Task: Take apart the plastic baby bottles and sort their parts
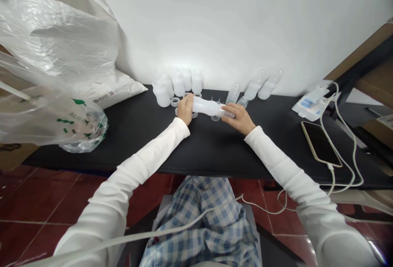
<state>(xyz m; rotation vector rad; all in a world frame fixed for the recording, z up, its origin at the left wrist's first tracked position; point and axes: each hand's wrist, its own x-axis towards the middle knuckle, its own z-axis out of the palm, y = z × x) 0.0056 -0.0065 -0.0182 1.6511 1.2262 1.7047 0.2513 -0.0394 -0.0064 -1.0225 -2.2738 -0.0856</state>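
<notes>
A white baby bottle (205,106) lies sideways between my hands, above the black table. My left hand (185,109) is wrapped round its base end. At its other end my right hand (238,118) grips the clear cap (227,113). Whether the cap is seated on the bottle I cannot tell. Close by my left hand are several clear rings (175,102), partly hidden by the hand and bottle. Just behind the held bottle stand small clear nipples (218,100). A loose clear cap (243,101) rests beyond my right hand.
Several white bottles (179,84) stand at the wall; capped bottles (267,87) stand right of them. Plastic bags (82,123) crowd the left side of the black table (138,136). A phone (321,143) with a white cable and a white packet (311,104) lie at right.
</notes>
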